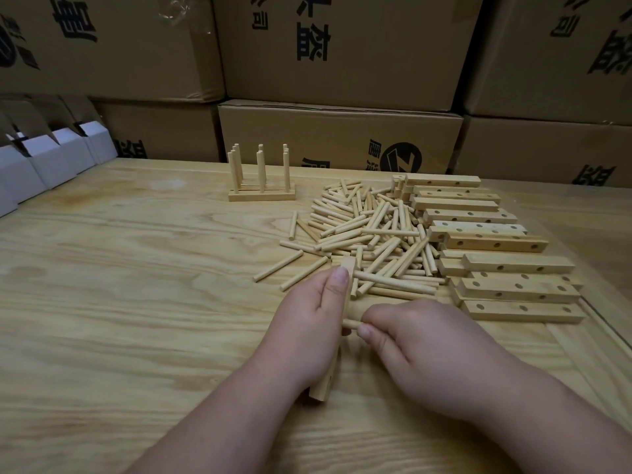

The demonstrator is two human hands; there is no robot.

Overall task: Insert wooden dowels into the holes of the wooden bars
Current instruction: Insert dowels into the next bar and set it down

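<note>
While the wooden bar [348, 295] was gripped by the left hand [307, 323], long axis running away from the body, a dowel [352, 323] was pinched in the right hand's [427, 350] grip, held crosswise, its tip against the bar's right side above the surface [136, 268].

Table [136, 302] left open; dowel pile [369, 241], bars [496, 254] crowd right.

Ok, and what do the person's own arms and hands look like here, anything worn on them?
Both forearms are bare as far as the frame shows: no sleeves, gloves, watch or bracelets. The left hand and the right hand carry no rings that can be seen. The fingernails are short and unpainted, plain on the left thumb and on the right fingertips.
</note>
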